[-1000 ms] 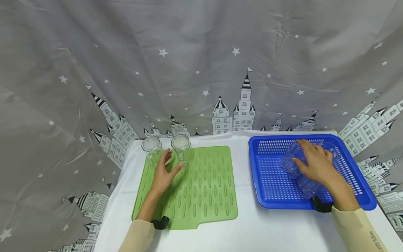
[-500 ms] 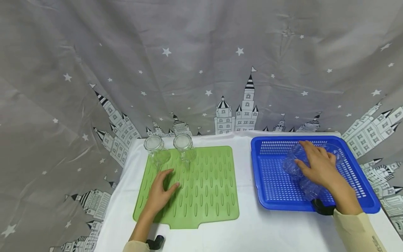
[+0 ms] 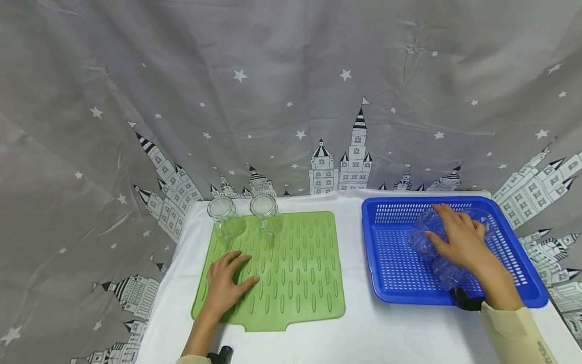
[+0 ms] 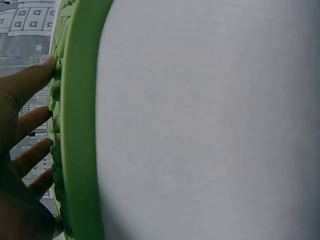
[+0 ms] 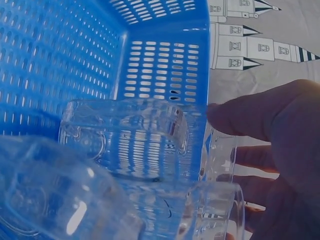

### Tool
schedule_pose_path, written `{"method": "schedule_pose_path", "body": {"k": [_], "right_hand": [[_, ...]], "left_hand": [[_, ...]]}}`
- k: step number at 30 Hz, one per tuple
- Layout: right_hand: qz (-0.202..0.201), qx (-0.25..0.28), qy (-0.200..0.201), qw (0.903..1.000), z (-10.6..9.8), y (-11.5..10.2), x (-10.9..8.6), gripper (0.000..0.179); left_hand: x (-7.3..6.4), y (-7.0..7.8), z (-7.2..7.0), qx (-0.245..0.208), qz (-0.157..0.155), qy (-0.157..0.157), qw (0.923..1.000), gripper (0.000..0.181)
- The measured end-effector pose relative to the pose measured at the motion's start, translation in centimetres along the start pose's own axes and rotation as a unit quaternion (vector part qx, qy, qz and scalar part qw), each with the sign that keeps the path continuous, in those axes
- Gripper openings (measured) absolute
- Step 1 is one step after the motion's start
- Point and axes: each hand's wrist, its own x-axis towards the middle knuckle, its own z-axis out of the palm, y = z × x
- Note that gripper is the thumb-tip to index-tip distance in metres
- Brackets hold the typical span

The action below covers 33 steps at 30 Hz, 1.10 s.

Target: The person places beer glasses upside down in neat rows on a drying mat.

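Mugs on the mat: two clear, colourless glass mugs (image 3: 265, 211) stand side by side, just apart, at the far left of a ribbed, lime-green mat (image 3: 302, 273); each shows a round, pale-ringed end uppermost and a handle toward the near side.
Glassware in the basket: clear, faceted drinking glasses (image 3: 419, 241) lie on their sides, heaped together in the right half of a bright blue, slotted plastic basket (image 3: 409, 298); from the right wrist they show smooth rims, curved walls and white glints, tinted blue by the plastic behind.
Left hand: the left hand (image 3: 223, 287) is spread low over the left part of the mat, thumb well apart from the fingers, holding nothing, nearest the two mugs.
Right hand: the right hand (image 3: 461, 243) reaches over the heaped glasses, thumb and fingers parted around the rims; I cannot tell whether it pinches one.
Setting: mat and basket sit apart on a counter covered in white cloth (image 3: 313, 344), before a grey curtain (image 3: 291, 76) printed with white stars and castles.
Hard to make out: the glasses overlap, so their number is uncertain; the right hand covers part of them, and one is blurred and cut off at the right wrist view's lower left. Whether the mugs' upper ends are bases or mouths is unclear. In the left wrist view the hand is dark and cropped, its fingertips partly behind the mat's edge.
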Motion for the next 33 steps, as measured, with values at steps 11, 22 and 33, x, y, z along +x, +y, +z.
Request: {"method": "schedule_pose_path", "body": {"k": [11,22,33], "right_hand": [[-0.023,-0.010,0.025,0.9994,-0.2,0.5,0.3,0.077],[-0.035,-0.010,0.038,0.9986,-0.3,0.9,0.6,0.082],[-0.076,-0.014,0.071,0.9945,-0.4,-0.4,0.7,0.080]], "left_hand": [[-0.1,-0.3,0.1,0.000,-0.010,-0.004,0.9999,0.061],[-0.1,-0.5,0.2,-0.009,-0.015,-0.008,0.9998,0.061],[-0.2,-0.8,0.4,-0.017,-0.022,-0.015,0.9995,0.060]]}}
